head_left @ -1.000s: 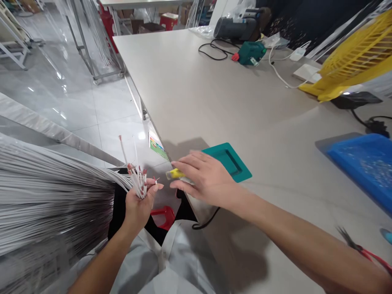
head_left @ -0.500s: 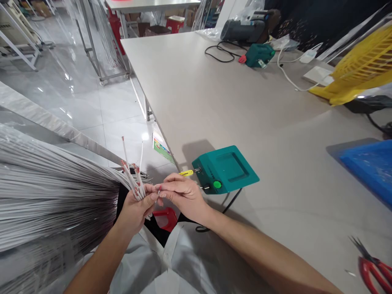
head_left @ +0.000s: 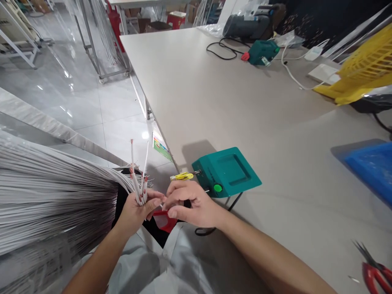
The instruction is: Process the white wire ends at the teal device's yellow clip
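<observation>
My left hand (head_left: 134,213) is closed around a bundle of white wires (head_left: 141,188) with reddish, coppery ends pointing up. Two of the wires stick up higher than the others. Between its thumb and forefinger a short light wire end seems to poke out toward the right. My right hand (head_left: 192,204) is close beside those fingertips, its fingers curled and its thumb apart from them. I see nothing clearly held in it. Just beyond it sits a teal device (head_left: 228,171) with a green button and a shallow tray top, and a yellow-handled part (head_left: 183,176) juts from its left side.
A large mass of white wires (head_left: 55,192) lies at my left. On the table (head_left: 251,114) are red-handled pliers (head_left: 375,271), a blue tray (head_left: 372,163), a yellow fan (head_left: 364,67), another green device (head_left: 262,52) and a dark motor (head_left: 246,26). A red stool (head_left: 165,221) is below my hands.
My right hand has drawn slightly right, and its thumb has parted from the fingers that were pinching at the left fingertips. The wire bundle has shifted a little right and stands more upright.
</observation>
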Motion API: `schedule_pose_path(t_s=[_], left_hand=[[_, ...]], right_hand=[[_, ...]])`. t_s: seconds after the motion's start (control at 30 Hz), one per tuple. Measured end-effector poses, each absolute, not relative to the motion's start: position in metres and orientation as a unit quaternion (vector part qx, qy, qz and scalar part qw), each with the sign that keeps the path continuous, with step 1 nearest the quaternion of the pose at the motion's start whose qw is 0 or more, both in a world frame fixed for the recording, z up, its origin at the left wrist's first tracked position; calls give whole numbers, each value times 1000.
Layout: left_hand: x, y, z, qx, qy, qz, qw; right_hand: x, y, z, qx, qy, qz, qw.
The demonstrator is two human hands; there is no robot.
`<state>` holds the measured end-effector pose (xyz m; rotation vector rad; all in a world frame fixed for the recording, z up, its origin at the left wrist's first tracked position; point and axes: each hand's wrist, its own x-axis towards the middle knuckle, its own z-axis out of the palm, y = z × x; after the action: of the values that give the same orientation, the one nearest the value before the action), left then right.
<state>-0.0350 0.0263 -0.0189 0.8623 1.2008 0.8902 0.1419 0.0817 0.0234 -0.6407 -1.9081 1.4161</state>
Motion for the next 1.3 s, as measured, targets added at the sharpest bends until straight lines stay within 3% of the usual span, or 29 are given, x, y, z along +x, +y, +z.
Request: schedule_pose_path(t_s=[0.2, 0.53, 0.77, 0.9, 1.1, 1.3], left_hand=[[-21, 29, -9, 391, 565, 406, 602], [-8, 26, -3, 449, 569, 374, 579], [-16, 24, -14, 322, 550, 504, 582], [-17, 26, -14, 241, 588, 580, 510], [-8, 23, 1, 371, 607, 523, 469], [-4, 26, 2, 363, 633, 501, 465]], right_hand=[[137, 79, 20, -343, -731, 442, 391], [127, 69, 14, -399, -729, 389, 398], [129, 71, 14, -419, -697, 419, 404], [129, 70, 12, -401, -713, 415, 399], [127, 65, 7, -355, -746, 412, 383], [129, 63, 6, -361, -762, 379, 381]])
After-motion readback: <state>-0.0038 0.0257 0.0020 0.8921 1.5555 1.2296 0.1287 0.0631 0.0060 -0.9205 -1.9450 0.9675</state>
